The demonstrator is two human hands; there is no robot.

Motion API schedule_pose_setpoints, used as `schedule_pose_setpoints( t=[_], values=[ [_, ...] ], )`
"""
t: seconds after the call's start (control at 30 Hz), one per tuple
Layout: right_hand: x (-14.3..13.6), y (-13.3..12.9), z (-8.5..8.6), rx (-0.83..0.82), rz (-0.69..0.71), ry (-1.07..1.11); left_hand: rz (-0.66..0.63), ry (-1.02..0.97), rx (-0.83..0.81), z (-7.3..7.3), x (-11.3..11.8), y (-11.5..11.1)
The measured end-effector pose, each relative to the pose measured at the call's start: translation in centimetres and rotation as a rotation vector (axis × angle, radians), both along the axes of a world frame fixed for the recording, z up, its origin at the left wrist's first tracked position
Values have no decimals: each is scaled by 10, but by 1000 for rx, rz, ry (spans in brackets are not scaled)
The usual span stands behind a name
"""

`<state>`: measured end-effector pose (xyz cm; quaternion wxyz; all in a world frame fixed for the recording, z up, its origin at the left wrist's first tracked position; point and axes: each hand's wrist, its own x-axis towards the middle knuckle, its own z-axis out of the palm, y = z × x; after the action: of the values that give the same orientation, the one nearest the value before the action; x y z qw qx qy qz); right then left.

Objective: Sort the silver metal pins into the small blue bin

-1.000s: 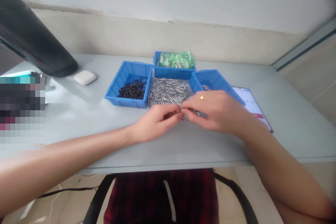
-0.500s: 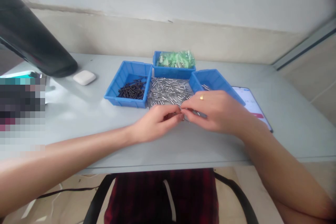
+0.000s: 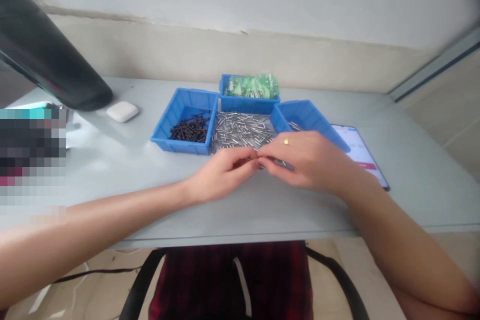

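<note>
My left hand [image 3: 225, 172] and my right hand [image 3: 303, 160] meet fingertip to fingertip over the near edge of a heap of thin silvery metal pins [image 3: 242, 130]. Both are closed in a pinch. Whatever sits between the fingertips is too small and too covered to make out. A gold ring is on the right hand. Left of the heap, a blue bin [image 3: 180, 147] holds dark screw-like pieces [image 3: 190, 129]. On the right, another blue bin [image 3: 311, 115] contains a few silvery pins, partly hidden by my right hand.
Behind the heap, a third blue bin [image 3: 249, 105] holds a green plastic bag [image 3: 255, 85] with metal pieces. A phone [image 3: 362, 155] lies under my right forearm's far side. Farther left are a white case [image 3: 122, 111] and a large dark cylinder [image 3: 56, 60]. A wall runs behind the table.
My fingertips have drawn slightly closer together over the heap. A thin pin end that stuck out below them no longer shows. The bins stay in place.
</note>
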<state>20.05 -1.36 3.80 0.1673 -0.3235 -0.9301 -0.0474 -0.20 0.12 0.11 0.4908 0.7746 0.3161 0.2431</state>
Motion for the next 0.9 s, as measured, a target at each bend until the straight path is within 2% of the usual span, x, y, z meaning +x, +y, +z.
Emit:
schedule_pose_setpoints(
  t=[0.27, 0.5, 0.63, 0.8, 0.9],
  values=[
    [2, 0, 1, 44, -26, 20, 98, -106, -105, 1, 0, 0],
    [1, 2, 0, 31, -26, 30, 165, -175, -110, 2, 0, 3],
    [0, 2, -2, 34, -35, 50, 164, -210, -114, 0, 0, 4],
    [-3, 0, -4, -68, -113, 111, 111, -220, -147, -2, 0, 3],
    [-4, 0, -4, -92, -81, 102, 98, -195, -159, -1, 1, 4]
  ],
)
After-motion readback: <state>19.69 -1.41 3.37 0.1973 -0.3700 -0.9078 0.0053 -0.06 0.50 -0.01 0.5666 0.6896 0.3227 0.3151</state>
